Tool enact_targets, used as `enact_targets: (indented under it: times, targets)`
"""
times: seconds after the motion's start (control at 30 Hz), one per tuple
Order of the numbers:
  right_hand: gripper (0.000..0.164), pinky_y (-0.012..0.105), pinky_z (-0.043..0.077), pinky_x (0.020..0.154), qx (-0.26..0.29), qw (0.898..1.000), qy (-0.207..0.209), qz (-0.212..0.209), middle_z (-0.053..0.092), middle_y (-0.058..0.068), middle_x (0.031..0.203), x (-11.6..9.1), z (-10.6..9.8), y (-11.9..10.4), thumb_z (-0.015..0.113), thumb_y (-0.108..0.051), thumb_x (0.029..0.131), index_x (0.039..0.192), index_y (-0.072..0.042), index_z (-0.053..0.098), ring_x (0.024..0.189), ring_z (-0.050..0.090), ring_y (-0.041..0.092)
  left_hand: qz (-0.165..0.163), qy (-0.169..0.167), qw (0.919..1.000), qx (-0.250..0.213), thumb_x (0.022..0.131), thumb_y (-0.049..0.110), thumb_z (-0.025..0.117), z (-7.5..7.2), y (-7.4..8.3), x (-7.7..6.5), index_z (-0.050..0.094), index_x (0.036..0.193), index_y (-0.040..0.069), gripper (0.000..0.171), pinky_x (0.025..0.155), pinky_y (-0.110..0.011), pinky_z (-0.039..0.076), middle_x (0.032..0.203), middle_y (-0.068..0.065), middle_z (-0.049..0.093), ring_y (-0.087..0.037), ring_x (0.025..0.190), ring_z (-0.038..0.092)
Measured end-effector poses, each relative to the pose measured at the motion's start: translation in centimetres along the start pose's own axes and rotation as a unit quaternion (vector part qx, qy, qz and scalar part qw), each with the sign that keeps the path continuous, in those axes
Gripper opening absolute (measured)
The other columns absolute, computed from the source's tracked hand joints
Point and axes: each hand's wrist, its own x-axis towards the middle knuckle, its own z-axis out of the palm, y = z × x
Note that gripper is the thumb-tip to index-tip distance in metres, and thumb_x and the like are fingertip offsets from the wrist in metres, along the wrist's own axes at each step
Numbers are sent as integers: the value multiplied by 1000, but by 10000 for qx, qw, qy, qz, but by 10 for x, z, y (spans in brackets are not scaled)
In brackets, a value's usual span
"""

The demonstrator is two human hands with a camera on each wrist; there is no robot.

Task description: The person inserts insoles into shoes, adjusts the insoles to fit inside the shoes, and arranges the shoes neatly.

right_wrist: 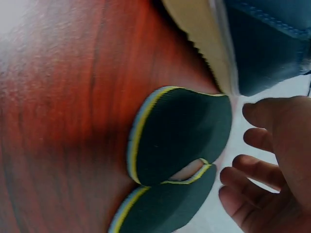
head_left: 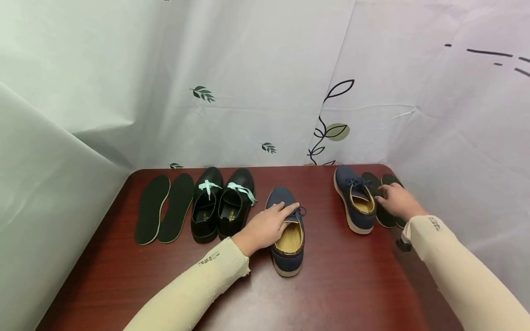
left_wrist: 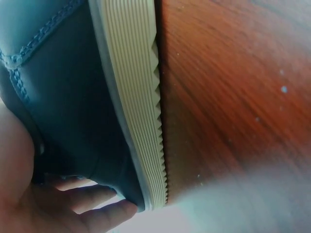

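Note:
A navy lace-up shoe (head_left: 287, 264) with a tan lining stands at the middle of the table. My left hand (head_left: 265, 227) rests over its lace area, fingers extended; the left wrist view shows that hand (left_wrist: 73, 206) against the shoe's dark side (left_wrist: 73, 111). The matching navy shoe (head_left: 357, 218) stands farther right. Beside it, my right hand (head_left: 398, 201) hovers over a pair of dark insoles (head_left: 385, 216), partly hiding them. In the right wrist view, the right hand's fingers are loosely bent and apart, near the insoles (right_wrist: 180, 131), holding nothing.
Two black shoes (head_left: 204, 225) with mint laces stand left of the middle navy shoe. Farther left lie two more dark insoles (head_left: 153, 207). White patterned sheeting (head_left: 256, 82) rises behind and beside the reddish-brown table (head_left: 331, 285).

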Motion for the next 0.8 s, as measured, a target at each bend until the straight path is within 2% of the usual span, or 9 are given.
enact_targets:
  times: [0.1,0.17,0.27,0.4,0.6,0.8]
  targets:
    - [52,73,48,92,-42,9998,-180,79,47,45,130,1,7,1,54,-22,101,138,15,48,111,53,58,27,25,10000,-26,107,29,47,0,0,0,29,159,30,54,112,-53,49,156,-21,47,-35,143,45]
    - [54,77,42,101,-73,9997,-249,30,41,48,139,2,11,2,53,-23,101,140,14,46,123,44,64,39,32,10000,-39,107,28,47,1,0,0,29,159,30,55,112,-53,49,156,-21,47,-35,143,46]
    - [55,78,37,106,-70,9993,-358,-75,38,48,144,3,18,3,51,-23,101,142,13,45,130,37,65,69,35,10000,-26,107,27,47,2,-1,1,29,159,29,54,112,-53,49,155,-21,48,-35,142,46]
    - [56,78,37,107,-83,9990,-426,-131,43,47,143,3,23,4,51,-25,99,141,13,47,130,38,65,88,44,9999,23,107,24,47,3,-1,1,31,158,26,53,112,-53,49,154,-21,49,-36,141,47]
    - [53,76,43,101,-162,9990,-370,-180,50,44,137,2,22,5,56,-21,96,137,12,50,123,48,63,22,61,9999,-100,107,24,45,2,0,1,32,156,26,51,112,-53,48,155,-20,49,-36,143,45]
    - [58,75,43,102,-314,9983,-488,-90,47,47,138,0,18,1,59,-21,96,138,17,46,124,47,63,34,18,9999,-104,107,24,46,2,1,0,31,157,26,52,111,-52,50,153,-20,50,-36,141,47]
